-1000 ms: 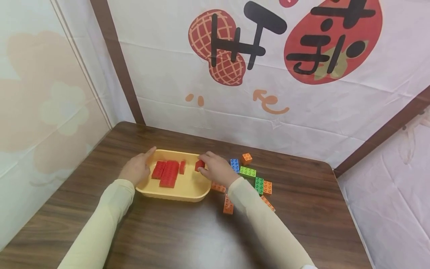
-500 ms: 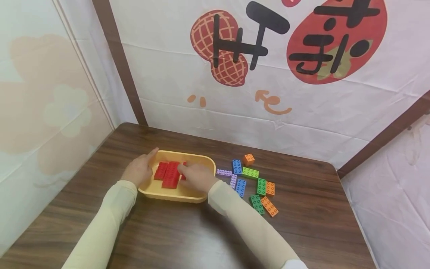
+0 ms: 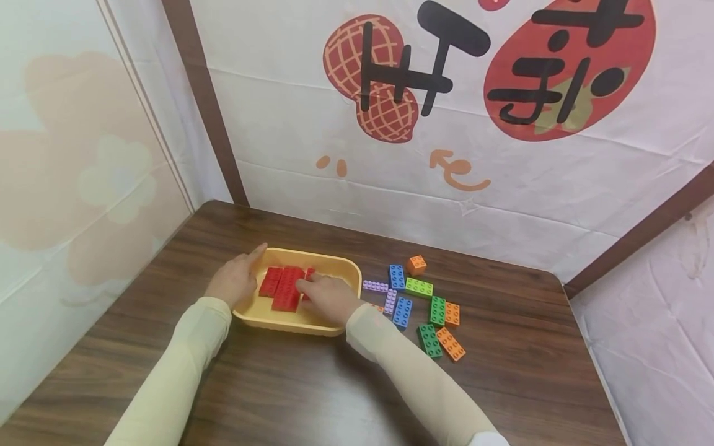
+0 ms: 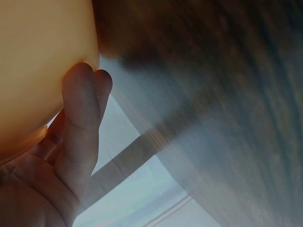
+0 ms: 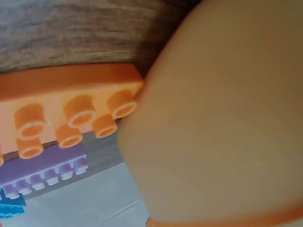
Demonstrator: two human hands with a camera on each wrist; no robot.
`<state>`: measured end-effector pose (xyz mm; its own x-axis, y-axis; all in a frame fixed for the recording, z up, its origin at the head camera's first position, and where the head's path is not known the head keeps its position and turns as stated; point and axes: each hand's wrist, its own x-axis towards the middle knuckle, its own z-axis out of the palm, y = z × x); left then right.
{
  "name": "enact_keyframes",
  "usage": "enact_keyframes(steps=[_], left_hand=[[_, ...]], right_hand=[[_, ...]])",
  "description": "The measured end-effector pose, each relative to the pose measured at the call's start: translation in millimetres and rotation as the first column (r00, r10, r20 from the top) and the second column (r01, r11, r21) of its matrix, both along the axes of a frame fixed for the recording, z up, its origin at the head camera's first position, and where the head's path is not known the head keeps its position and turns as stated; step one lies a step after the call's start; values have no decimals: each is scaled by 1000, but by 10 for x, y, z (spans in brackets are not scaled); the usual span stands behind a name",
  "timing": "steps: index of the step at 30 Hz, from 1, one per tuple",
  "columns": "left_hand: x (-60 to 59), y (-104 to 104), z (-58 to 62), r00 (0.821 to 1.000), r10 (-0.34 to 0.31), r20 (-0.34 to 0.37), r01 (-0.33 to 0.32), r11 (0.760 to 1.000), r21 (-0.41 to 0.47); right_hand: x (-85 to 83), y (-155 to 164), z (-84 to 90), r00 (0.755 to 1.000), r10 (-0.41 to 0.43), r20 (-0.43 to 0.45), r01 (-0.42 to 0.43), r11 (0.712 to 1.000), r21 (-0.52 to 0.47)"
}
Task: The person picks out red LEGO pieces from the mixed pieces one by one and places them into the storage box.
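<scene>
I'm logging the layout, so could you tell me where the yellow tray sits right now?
In the head view the yellow tray sits left of centre on the wooden table, between both hands, with the loose coloured bricks to its right.

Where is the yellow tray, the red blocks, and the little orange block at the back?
yellow tray point(image 3: 340, 267), head view, bare back right rim.
red blocks point(image 3: 286, 288), head view, top of the long middle block.
little orange block point(image 3: 416, 265), head view, its studded top.

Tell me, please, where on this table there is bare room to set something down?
Bare wood lies along the near edge of the table, between the sleeves, and left of the tray. It is crowded right of the tray, among the loose bricks.
</scene>
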<state>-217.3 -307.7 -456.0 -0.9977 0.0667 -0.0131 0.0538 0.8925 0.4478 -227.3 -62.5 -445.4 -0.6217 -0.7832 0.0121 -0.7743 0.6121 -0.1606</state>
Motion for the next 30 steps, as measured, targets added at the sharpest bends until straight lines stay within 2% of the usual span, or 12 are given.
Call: enact_keyframes(steps=[4, 12, 17, 30], left_hand=[[5, 5, 4, 1000, -1, -7, 1, 1000, -5], [15, 13, 12, 999, -10, -33, 9, 1000, -18], [20, 13, 12, 1000, -7, -23, 6, 1000, -19], [-9, 12, 11, 1000, -5, -5, 5, 999, -46]], right_hand=[[23, 9, 19, 1000, -14, 12, 14, 1000, 6], [37, -11, -13, 997, 1, -72, 1, 1000, 28], [35, -41, -31, 996, -4, -87, 5, 1000, 16], [24, -36, -29, 993, -78, -90, 78, 997, -14]])
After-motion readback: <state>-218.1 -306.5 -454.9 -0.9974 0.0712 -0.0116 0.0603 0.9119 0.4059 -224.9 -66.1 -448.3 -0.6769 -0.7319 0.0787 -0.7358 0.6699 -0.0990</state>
